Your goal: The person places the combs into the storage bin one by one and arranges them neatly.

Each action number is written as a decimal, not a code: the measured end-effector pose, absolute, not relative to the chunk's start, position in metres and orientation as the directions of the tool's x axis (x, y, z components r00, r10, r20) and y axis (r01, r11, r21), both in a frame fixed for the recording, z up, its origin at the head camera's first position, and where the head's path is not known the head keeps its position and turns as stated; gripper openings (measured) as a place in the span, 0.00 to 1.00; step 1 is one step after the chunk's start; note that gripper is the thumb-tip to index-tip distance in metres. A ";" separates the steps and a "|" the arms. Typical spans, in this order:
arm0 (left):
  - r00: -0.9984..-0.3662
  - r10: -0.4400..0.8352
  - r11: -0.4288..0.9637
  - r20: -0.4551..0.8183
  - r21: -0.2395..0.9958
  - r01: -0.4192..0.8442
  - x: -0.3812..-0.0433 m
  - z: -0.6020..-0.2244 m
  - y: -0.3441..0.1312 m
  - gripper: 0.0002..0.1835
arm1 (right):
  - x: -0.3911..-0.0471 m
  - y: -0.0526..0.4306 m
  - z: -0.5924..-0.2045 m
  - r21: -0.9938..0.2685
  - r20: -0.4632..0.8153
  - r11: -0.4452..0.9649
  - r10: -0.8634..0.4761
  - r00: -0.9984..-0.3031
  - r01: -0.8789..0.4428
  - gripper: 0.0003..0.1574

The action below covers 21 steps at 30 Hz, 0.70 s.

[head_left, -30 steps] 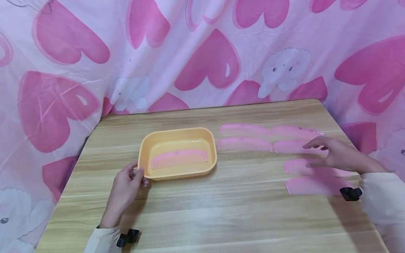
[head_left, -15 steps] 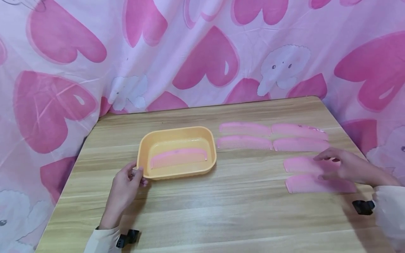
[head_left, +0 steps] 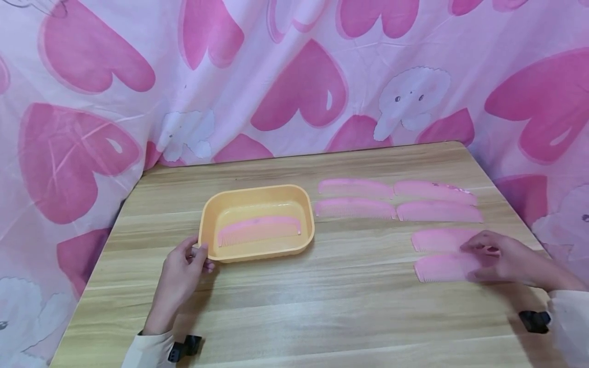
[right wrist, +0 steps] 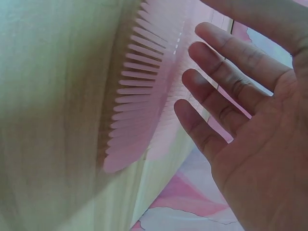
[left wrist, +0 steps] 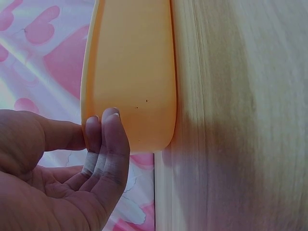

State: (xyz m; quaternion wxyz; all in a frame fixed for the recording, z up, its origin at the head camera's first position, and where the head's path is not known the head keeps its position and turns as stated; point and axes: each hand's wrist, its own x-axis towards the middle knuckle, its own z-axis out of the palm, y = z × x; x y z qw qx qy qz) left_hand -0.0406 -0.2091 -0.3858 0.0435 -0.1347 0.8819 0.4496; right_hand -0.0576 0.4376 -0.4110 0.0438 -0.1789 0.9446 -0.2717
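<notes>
My left hand [head_left: 179, 276] pinches the near left corner of a yellow plastic tray [head_left: 298, 204]; in the left wrist view, thumb and fingers [left wrist: 115, 134] lie on either side of its wall. A pink comb [head_left: 259, 226] lies inside the tray. Over the nearest comb [head_left: 444, 268] on the right hovers my right hand [head_left: 513, 263], partly covering it and the comb behind it [head_left: 439, 239]. Seen from the right wrist, the fingers [right wrist: 202, 84] are spread and relaxed beside the comb, gripping nothing. Its teeth [right wrist: 137, 91] face the near side.
Behind, right of the tray, more pink combs lie in two rows: two on the left [head_left: 356, 208] and two on the right, one with a small decoration [head_left: 434, 191]. The wooden table [head_left: 322, 312] ends at a pink heart-patterned curtain [head_left: 303, 87].
My right hand has moved toward me and to the right, from above the back right combs to the nearest comb. My left hand and the tray stay put.
</notes>
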 end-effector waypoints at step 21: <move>-0.964 -0.195 0.559 -0.184 0.786 -0.263 -0.039 -0.386 -0.209 0.26 | -0.047 0.441 -0.427 -0.482 0.142 0.755 -0.433 -0.890 -0.445 0.37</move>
